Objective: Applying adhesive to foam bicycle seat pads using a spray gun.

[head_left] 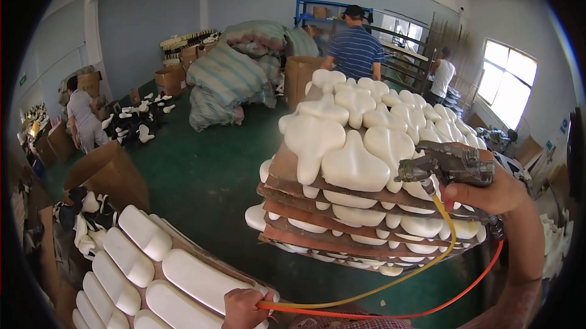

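Observation:
My right hand (497, 188) is wrapped round a dark, stained spray gun (448, 164), its nozzle end pointing left. A yellow hose (448, 231) runs from near the nozzle, and an orange hose (470, 289) from the gun's lower end. Both hoses pass through the closed fingers of my left hand (243, 309) at the lower edge. Just beyond the gun, white bicycle-saddle-shaped pads (356, 164) cover the top board of a stack, with more pads between the brown boards (323, 231) below. Long white rounded pads (204, 277) lie in rows beside my left hand.
A cardboard box (108, 173) stands at left, near black and white pieces (88, 213). Large striped sacks (232, 79) are piled farther back on the green floor (183, 164). One person in a striped shirt (356, 51) stands behind the stack; others are at far left and right.

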